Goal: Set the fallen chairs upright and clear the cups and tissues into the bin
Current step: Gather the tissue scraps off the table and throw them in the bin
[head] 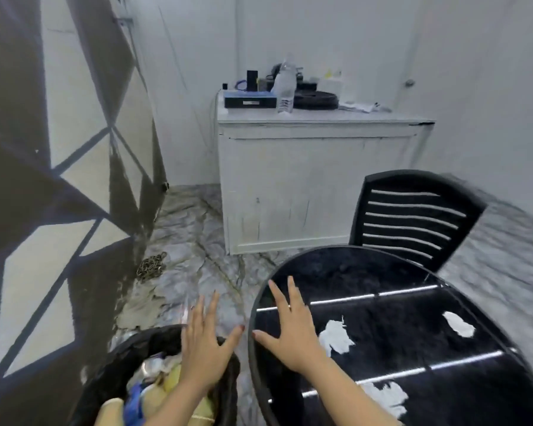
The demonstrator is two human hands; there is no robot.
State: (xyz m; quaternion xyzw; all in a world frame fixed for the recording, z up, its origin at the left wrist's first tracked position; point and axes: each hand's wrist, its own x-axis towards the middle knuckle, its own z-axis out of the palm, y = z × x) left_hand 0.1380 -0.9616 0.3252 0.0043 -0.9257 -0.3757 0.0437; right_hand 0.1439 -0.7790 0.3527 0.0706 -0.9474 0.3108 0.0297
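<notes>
A black bin (111,367) lined with a dark bag sits at the lower left, just beside the round black glass-topped table (366,272). Inside it lies a heap of rubbish: crumpled pale wrappers, something yellow and a blue scrap; single items are too blurred to name. The left hand (205,342) hovers over the bin's right rim, palm down, fingers spread wide and holding nothing. The right hand (290,330) is over the table's left edge, also flat and splayed, empty; whether it touches the glass cannot be told.

Three white crumpled tissues lie on the tabletop: one (336,335) just right of the right hand, one (459,324) farther right, one (385,396) nearer the bottom edge. A black slatted plastic chair (413,216) stands upright behind the table. Beyond it a white cabinet (314,186) carries a clear water bottle (285,87), a blue-topped box (250,98) and dark clutter. A coil of chain (151,265) lies on the marbled floor by the patterned wall.
</notes>
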